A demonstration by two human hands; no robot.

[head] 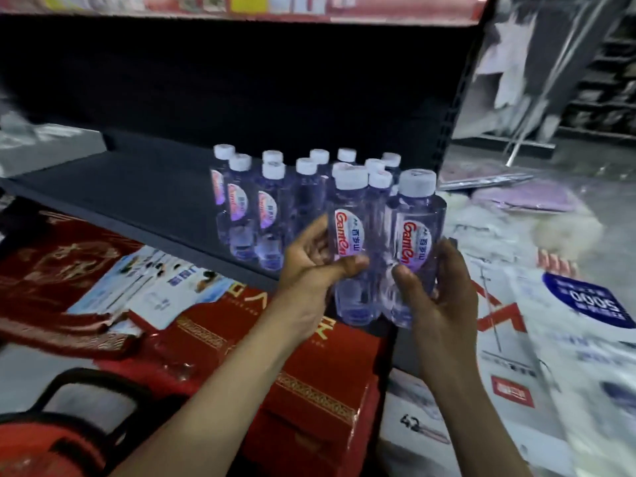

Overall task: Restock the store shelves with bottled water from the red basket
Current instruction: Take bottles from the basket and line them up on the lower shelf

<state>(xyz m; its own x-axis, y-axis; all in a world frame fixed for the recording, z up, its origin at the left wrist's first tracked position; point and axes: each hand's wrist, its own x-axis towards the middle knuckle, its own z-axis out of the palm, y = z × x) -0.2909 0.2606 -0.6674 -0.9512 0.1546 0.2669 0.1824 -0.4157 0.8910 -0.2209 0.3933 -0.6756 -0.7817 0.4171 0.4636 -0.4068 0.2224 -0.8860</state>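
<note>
Before dark shelf [137,191], left hand [309,270] grasping left bottle [346,232], right hand [444,294] grasping right bottle [414,242], shelved bottles [272,204] at 11 o'clock, red basket [38,449] at 7 o'clock.

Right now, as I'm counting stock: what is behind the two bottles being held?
White-capped bottles stand in rows on the dark shelf. The two held bottles cover those at the right, so the full count is hidden.
</note>
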